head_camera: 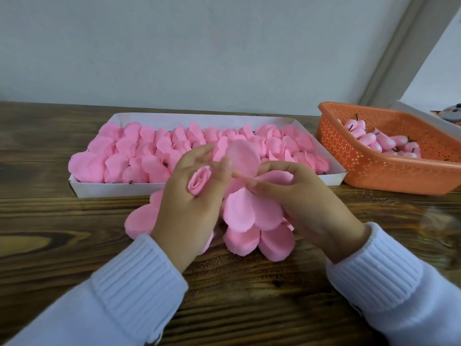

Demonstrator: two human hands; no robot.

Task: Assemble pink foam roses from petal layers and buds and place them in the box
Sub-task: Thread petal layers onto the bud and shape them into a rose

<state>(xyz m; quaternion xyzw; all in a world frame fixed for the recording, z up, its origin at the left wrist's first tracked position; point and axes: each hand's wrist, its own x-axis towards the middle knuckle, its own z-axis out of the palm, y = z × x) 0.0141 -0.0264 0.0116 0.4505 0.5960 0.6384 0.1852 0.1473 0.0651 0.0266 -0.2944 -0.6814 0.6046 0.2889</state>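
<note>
In the middle of the frame we see the task well advanced, as far as we can judge. The white box (124, 189) in the upper left is packed almost from wall to wall with finished pink roses (139, 151), so little room seems left. One more rose is now in work in front of the box. The left hand (189, 196) grasps a rolled bud (199, 182) between its fingers (192, 158). Just to its right, the right hand (299, 196) pinches a petal layer (249, 211) at its centre, with the petals hanging free. The bud is not yet joined to this layer. Under both hands a pile of petal layers (252, 242) lies on the wooden desk (74, 245), so we think several roses are still to be made. At the right edge an orange basket (374, 171) holds more buds (384, 141) with dark stems.
</note>
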